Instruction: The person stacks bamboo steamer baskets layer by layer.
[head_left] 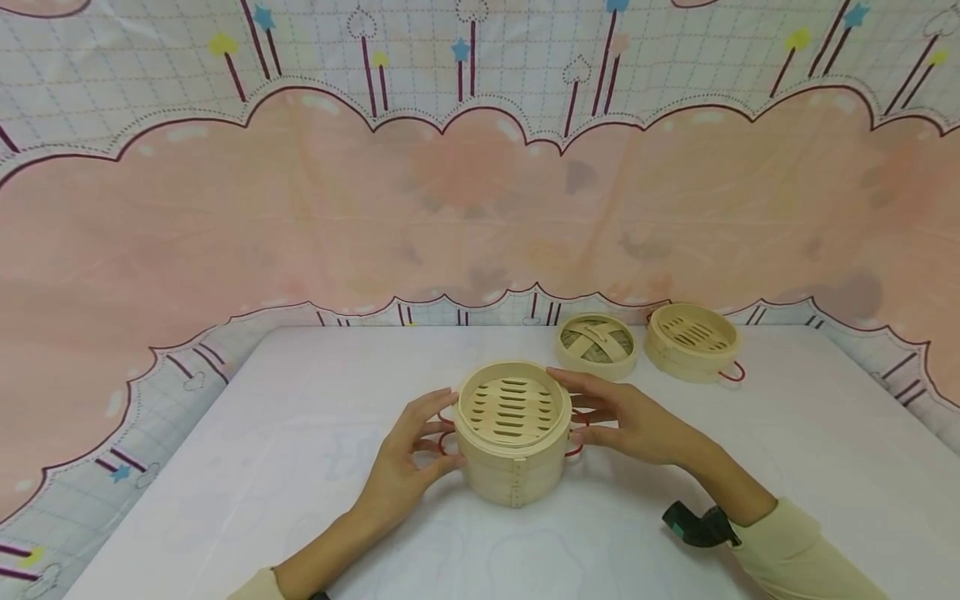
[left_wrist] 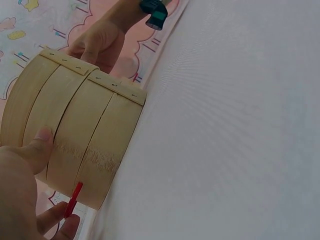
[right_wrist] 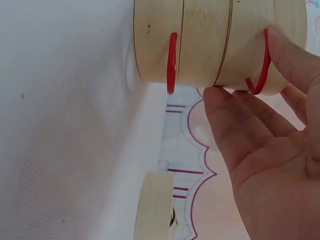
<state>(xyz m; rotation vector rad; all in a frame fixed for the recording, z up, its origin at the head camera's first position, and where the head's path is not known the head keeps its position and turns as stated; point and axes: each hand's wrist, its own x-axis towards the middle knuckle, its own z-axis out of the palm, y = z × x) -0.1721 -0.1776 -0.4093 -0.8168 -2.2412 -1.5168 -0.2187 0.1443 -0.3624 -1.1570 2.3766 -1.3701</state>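
Note:
A stack of two round bamboo steamer baskets stands upright on the white table between the hands. Slats show inside the top basket's rim. My left hand grips the stack's left side; in the left wrist view its thumb presses the wall and lower fingers reach a red handle loop. From the right, my right hand holds the upper basket, thumb at its red handle and fingers round the far side. A second red loop sits on the lower basket's wall.
Behind the stack lies a round woven bamboo lid. Beside it, farther right, is another slatted steamer basket with a red handle. A patterned cloth hangs along the table's back edge. A black wrist camera shows near the right sleeve.

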